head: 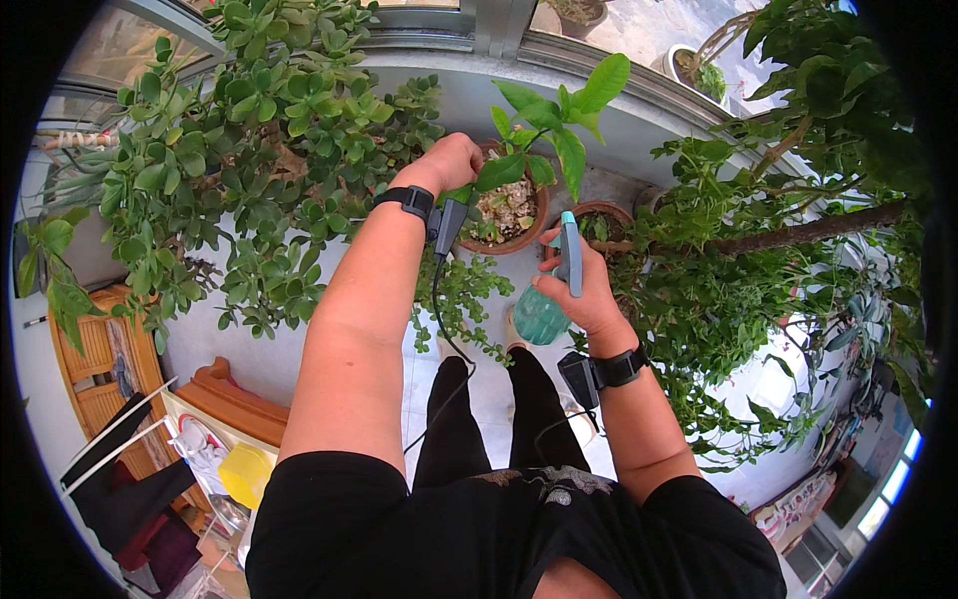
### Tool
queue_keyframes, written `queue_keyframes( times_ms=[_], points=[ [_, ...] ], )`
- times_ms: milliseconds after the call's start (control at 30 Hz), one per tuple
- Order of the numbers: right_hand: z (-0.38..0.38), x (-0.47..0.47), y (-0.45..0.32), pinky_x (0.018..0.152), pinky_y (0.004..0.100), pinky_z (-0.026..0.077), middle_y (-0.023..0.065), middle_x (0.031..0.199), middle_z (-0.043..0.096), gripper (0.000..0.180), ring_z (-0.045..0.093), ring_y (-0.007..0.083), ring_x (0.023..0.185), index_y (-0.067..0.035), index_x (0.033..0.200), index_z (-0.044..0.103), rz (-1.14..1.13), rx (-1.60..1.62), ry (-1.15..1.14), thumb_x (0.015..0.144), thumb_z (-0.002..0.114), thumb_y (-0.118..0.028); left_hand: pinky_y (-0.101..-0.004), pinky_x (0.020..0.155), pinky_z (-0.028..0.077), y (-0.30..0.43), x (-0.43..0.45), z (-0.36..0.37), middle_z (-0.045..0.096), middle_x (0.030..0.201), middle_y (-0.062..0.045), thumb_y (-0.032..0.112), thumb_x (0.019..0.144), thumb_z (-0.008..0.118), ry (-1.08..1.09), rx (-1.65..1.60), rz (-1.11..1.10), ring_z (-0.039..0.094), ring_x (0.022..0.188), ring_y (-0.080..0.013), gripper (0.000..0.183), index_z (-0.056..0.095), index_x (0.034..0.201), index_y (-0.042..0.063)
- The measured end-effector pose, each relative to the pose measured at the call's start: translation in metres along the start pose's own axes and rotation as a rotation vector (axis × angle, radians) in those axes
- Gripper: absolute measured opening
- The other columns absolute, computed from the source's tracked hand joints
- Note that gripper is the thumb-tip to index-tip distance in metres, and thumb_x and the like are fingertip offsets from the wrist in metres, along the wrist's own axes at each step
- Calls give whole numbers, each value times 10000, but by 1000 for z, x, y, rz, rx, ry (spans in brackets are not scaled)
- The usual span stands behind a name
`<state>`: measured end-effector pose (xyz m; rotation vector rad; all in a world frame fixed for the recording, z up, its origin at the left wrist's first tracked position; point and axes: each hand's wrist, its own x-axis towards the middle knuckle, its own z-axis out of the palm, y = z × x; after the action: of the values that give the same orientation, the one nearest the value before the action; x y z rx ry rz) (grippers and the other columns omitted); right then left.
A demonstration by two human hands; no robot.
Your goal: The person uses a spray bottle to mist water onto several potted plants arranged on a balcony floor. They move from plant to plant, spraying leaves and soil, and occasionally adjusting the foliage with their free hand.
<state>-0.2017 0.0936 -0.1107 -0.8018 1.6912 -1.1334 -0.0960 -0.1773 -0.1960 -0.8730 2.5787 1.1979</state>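
Note:
My right hand (591, 288) grips a spray bottle (540, 316) with a translucent green body and a grey trigger head. Its nozzle end points up toward a young broad-leaved plant (550, 116). That plant grows in a round terracotta pot (503, 247), whose soil is covered with pale, crumbly pieces (509, 210). Over the pot's left side reaches my left hand (453, 159), fingers curled downward close to the leaves. The fingertips are mostly hidden, so whether they pinch anything does not show.
A large jade plant (262, 112) spreads on the left. A smaller terracotta pot (602, 213) stands right of the first, beside dense trailing foliage (696, 322). Behind runs a low wall under a window frame (494, 30). A small-leaved plant (468, 296) grows near my feet.

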Motion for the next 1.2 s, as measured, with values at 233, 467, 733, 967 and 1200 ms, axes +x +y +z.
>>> queue_keyframes(
  times_ms=[233, 467, 733, 967, 1200],
  points=[
    [0, -2, 1, 723, 322, 506, 56, 965, 624, 543, 611, 163, 806, -39, 1184, 561, -25, 3, 25, 679, 745, -118, -402, 733, 498, 8, 0, 1, 658, 833, -187, -17, 737, 637, 26, 50, -87, 629, 786, -341, 161, 696, 879, 34],
    [-3, -3, 1, 751, 313, 500, 67, 1076, 588, 542, 590, 156, 857, -42, 1177, 551, -10, 9, 12, 679, 753, -109, -409, 733, 497, 8, -1, 3, 663, 843, -190, 28, 762, 603, 45, 23, -148, 634, 803, -337, 149, 694, 876, 53],
    [-5, -3, 7, 753, 314, 503, 64, 1107, 592, 544, 596, 154, 853, -47, 1181, 552, -11, 12, 20, 680, 755, -101, -370, 684, 521, 26, -15, -19, 673, 765, -145, 93, 783, 621, 600, -128, -173, 643, 691, -312, 109, 696, 854, 59],
    [-10, -9, 9, 754, 317, 504, 71, 1091, 601, 538, 604, 154, 852, -47, 1177, 556, 16, 27, 32, 681, 755, -98, -205, 512, 438, 86, -94, 10, 619, 729, 8, 17, 868, 608, 637, -884, 203, 543, 566, -52, 54, 656, 892, 19],
    [-5, -7, 14, 755, 320, 504, 88, 1102, 603, 544, 602, 155, 824, -23, 1183, 550, -30, -4, 37, 683, 747, -110, -323, 646, 513, 54, -56, 114, 675, 780, -106, 27, 810, 577, 436, -549, -136, 661, 703, -189, 139, 681, 897, -2]
  ],
)
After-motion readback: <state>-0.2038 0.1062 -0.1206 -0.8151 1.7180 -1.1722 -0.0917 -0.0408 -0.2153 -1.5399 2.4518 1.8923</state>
